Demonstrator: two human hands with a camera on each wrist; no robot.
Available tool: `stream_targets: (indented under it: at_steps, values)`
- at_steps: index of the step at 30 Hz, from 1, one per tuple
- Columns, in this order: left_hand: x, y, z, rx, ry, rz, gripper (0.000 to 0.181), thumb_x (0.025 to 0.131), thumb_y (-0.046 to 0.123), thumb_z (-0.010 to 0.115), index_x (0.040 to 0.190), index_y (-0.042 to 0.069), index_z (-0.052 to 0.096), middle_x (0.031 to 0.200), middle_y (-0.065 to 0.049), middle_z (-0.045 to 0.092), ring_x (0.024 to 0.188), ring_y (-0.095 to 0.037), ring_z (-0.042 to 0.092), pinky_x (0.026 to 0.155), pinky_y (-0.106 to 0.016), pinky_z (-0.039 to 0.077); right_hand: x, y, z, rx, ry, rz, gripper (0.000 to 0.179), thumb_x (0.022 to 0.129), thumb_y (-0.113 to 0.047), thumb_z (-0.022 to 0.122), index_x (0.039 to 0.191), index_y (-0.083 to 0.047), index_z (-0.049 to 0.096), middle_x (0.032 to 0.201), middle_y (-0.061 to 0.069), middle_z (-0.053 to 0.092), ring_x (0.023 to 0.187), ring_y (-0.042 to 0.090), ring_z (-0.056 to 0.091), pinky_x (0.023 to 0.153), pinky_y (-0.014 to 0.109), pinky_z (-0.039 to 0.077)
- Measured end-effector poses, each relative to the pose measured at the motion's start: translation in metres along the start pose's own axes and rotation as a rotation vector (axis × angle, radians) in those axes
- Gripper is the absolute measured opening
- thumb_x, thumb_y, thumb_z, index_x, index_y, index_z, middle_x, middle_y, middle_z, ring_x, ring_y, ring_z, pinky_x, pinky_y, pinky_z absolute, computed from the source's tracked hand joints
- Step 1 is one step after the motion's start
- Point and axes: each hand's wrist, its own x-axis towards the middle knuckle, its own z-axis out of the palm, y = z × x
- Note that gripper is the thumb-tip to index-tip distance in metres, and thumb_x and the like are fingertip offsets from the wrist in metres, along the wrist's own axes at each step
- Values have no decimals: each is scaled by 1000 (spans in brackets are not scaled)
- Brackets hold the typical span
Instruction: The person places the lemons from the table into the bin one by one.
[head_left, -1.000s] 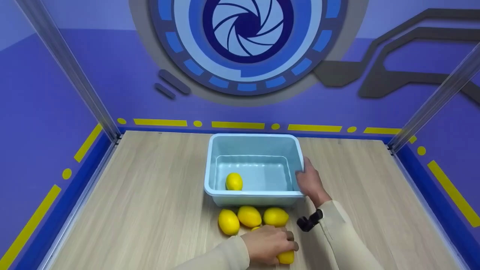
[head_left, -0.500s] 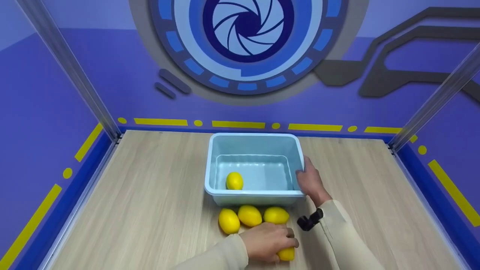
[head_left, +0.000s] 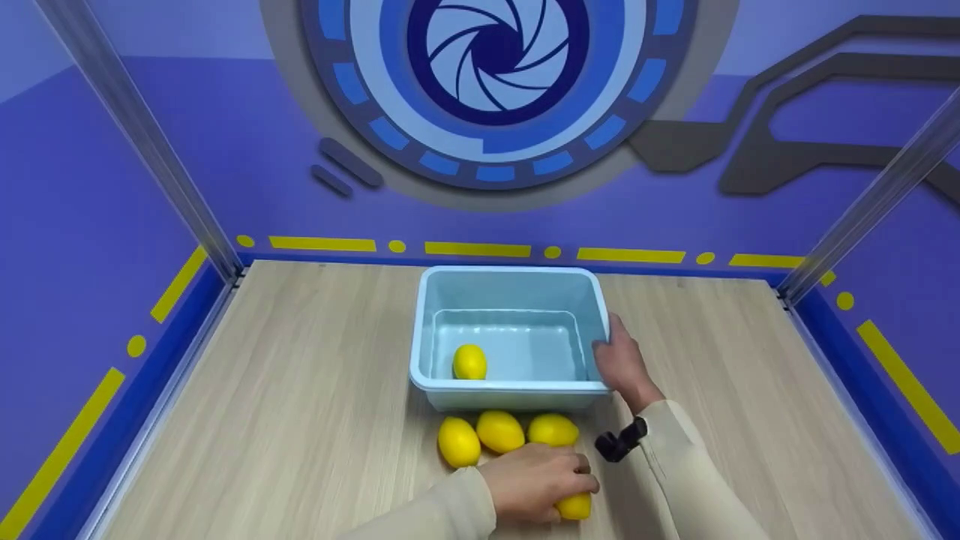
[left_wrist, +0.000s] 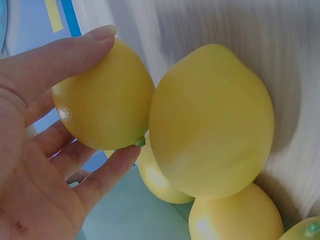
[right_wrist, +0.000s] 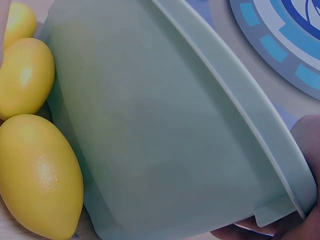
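My left hand (head_left: 534, 484) grips a yellow lemon (left_wrist: 105, 97) between the thumb and curled fingers, low in front of the light blue basin (head_left: 517, 386). In the head view the right end of that lemon shows beside the fingers. A second lemon (left_wrist: 212, 122) touches or nearly touches it in the left wrist view; my hand covers it in the head view. Along the basin's front lie three lemons, left (head_left: 459, 442), middle (head_left: 500, 431) and right (head_left: 553, 430). One lemon (head_left: 470, 362) rests inside. My right hand (head_left: 622, 364) grips the basin's right rim (right_wrist: 255, 112).
The basin stands on a wood-grain table (head_left: 300, 390), near the back. A purple printed wall (head_left: 225, 150) rises behind it, with side panels held by metal posts (head_left: 142, 135). A black wrist device (head_left: 621, 441) sits on my right sleeve.
Very little differs. My left hand edges slightly up in the head view with the lemon, while the right hand and the basin keep their place.
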Motion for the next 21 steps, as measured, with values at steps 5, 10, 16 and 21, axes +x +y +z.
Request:
stream_targets:
  at_steps: [5,10,16,21]
  values:
    - [0,2,-1,17,9,0,42,87,30,71,127,27,58,122,10,60,103,-3,55,92,-11,45,0,0,0,9,-8,0,59,97,-5,32,153,-7,14,158,21,24,145,37,27,120,54,18]
    - [-1,2,-2,17,18,-1,42,87,31,71,127,27,58,121,10,60,102,-3,55,92,-12,45,1,0,0,12,-15,21,59,98,-5,31,154,-9,14,159,19,23,146,36,26,120,54,18]
    - [-2,0,-2,-17,13,-8,43,87,30,71,128,27,58,122,10,60,104,-3,55,94,-12,45,1,-1,1,17,-20,40,60,98,-6,31,155,-10,12,160,17,22,146,35,25,120,54,18]
    - [-3,0,-4,-19,7,-9,42,88,31,70,128,27,57,122,10,59,103,-3,55,94,-12,45,1,-2,1,17,-22,51,60,98,-5,31,155,-10,12,160,17,21,147,35,24,120,53,18]
